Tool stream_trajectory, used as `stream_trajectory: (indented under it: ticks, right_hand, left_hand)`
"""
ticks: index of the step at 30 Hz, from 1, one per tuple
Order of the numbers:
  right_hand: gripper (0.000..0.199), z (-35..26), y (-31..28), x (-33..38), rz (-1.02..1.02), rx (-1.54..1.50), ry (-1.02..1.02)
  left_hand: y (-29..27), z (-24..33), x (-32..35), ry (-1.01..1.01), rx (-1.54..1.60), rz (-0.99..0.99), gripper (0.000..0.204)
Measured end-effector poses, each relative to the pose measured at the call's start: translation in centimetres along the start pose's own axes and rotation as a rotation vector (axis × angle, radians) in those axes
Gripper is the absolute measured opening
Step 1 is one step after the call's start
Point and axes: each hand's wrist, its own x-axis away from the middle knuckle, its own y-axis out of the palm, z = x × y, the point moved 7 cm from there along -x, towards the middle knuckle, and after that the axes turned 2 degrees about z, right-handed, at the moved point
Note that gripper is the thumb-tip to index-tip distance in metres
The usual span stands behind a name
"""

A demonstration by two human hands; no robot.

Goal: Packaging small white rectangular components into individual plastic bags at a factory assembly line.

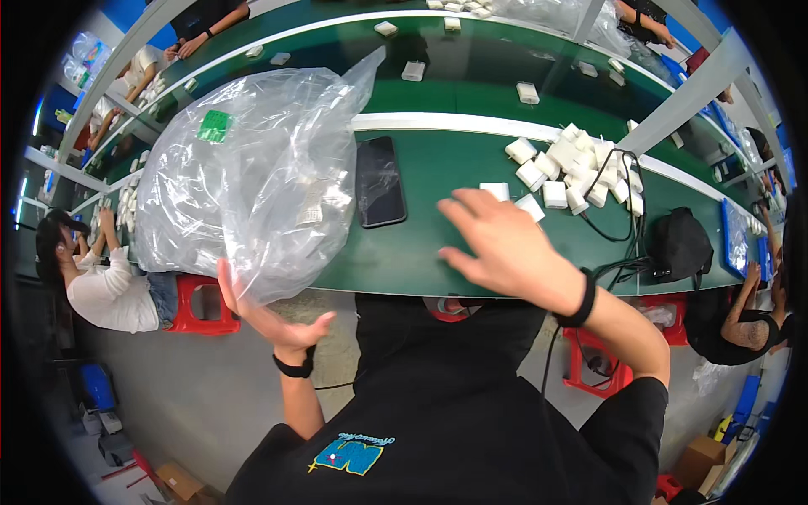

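A large clear plastic bag (202, 189) with a green label stands at the left of the green table, a few small white pieces showing through its side. My left hand (273, 316) is at the bag's near lower edge, fingers stretched along the plastic and thumb apart; nothing is gripped in it. Over the table, my right hand (498, 244) is open with fingers spread, just in front of two loose white adapter-like blocks (495, 190). A pile of similar white blocks (581, 164) lies beyond it to the right. Each wrist wears a black band.
A black phone (380, 183) lies between the bag and my right hand. Black cables (619, 231) and a black pouch (680, 244) sit at the right. Behind a pale rail, a green conveyor (471, 80) carries scattered white blocks. Several people work around it; red stools (206, 307) stand nearby.
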Motion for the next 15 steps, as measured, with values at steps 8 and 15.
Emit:
stream_trajectory:
  ticks: [8,15]
  right_hand:
    - [0.043,-4.0,6.6,-6.2,0.203,-0.006,-0.242]
    - [0.042,-4.5,6.1,-8.7,-0.012,-1.150,0.238]
  left_hand:
    - [2.5,6.2,-2.8,-0.023,-0.086,-0.130,0.054]
    - [1.9,6.1,-2.0,-0.056,0.112,-0.086,0.046]
